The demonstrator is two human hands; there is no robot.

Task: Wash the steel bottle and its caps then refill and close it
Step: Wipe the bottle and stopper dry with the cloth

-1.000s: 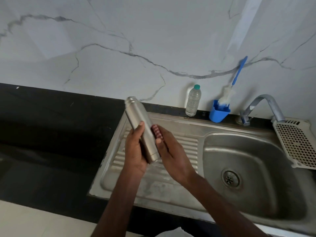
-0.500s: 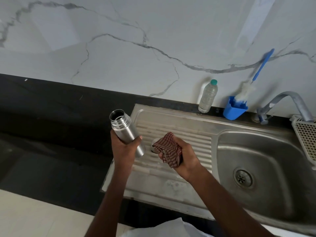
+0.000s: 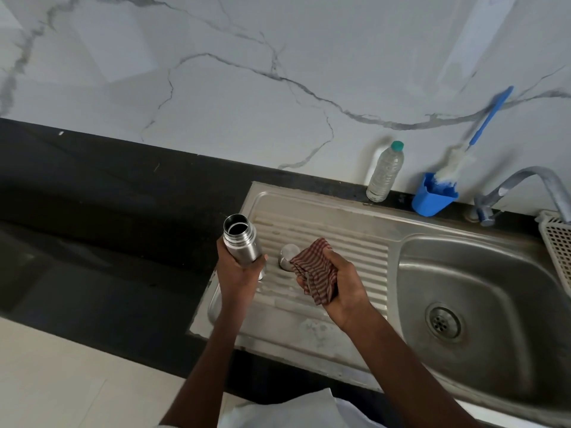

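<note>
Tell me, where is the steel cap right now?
In the head view, the steel cap sits on the ribbed drainboard, between the steel bottle in the left hand and the checked cloth in the right hand.

Open steel bottle [image 3: 242, 242] upright; steel cap [image 3: 287, 255] on drainboard.

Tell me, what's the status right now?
Left hand grips open bottle. Right hand holds cloth. Cap on drainboard. Nothing blocking.
</note>
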